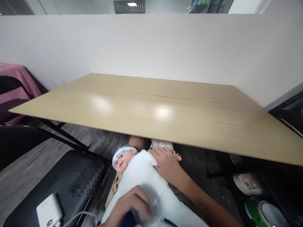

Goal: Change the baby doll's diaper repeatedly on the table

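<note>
A baby doll [124, 161] lies across my lap under the table edge, its head tilted to the left. It wears a white cap [123, 152] with blue lettering. Soft white cloth [139, 171] covers its body, and one small doll hand [177, 156] shows on the right. My right hand [167, 164] is closed over the cloth at the doll's side, fingers bent at a folded edge. Nearer to me, my left hand [132, 201] hovers over or touches the cloth with curled fingers. Motion smears it, and a pale blur beside its fingertips cannot be made out.
A wide wooden table [165, 110] spans the view above my lap, against a white partition [142, 44]. To my left, a black chair [54, 183] bears a white power bank [49, 210] with a cable [81, 213]. Round containers [265, 211] stand low on the right.
</note>
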A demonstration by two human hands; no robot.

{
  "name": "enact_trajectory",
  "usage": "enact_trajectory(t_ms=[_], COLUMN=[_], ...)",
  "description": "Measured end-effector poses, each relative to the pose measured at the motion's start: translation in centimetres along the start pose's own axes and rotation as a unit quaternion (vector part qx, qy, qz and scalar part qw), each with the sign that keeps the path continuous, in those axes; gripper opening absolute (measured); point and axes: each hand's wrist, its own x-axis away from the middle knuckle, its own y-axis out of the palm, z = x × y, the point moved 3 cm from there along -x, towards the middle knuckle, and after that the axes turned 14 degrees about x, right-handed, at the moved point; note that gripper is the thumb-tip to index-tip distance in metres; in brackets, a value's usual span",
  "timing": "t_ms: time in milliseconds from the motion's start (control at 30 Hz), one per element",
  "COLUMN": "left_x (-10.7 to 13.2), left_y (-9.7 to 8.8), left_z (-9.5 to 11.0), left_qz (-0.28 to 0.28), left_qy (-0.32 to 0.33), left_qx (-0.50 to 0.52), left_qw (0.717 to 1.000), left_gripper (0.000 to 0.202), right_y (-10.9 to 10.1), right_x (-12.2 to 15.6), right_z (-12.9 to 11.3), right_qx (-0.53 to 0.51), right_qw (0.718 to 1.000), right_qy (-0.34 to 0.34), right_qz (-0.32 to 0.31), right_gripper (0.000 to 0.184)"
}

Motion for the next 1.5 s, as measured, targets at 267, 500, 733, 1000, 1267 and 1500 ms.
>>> enact_trajectory(t_ms=[267,500,733,1000,1267,1500], left_x=[7.9,2.3,-5.8,-16.2,-20.3,-21.9], left_y=[-4.6,-4.7,-7.1,-10.7,-14.1,-17.7], left_z=[-6.3,-6.6,-0.1,0.9,-1.3,-1.9], left_qz=[0.327,0.200,0.107,0.047,0.046,0.041], left_qy=[-0.040,-0.117,-0.063,-0.043,-0.075,-0.078], left_qx=[-0.166,-0.100,-0.173,-0.327,-0.410,-0.449], left_qw=[0.929,0.968,0.977,0.943,0.908,0.889], left_gripper=[0.048,0.077,0.061,0.062,0.050,0.045], right_y=[-4.2,-6.6,-9.5,-7.7,-3.3,-1.6], right_x=[3.2,5.1,7.5,7.5,7.6,6.5], right_z=[-0.2,2.0,6.8,13.1,16.3,18.9], right_qx=[-0.117,-0.114,-0.032,0.058,0.044,0.020], right_qw=[0.981,0.968,0.959,0.944,0.936,0.931], right_qy=[0.076,0.129,0.250,0.315,0.331,0.355], right_qz=[0.136,0.183,0.131,0.077,0.113,0.089], right_gripper=[0.041,0.038,0.027,0.032,0.046,0.039])
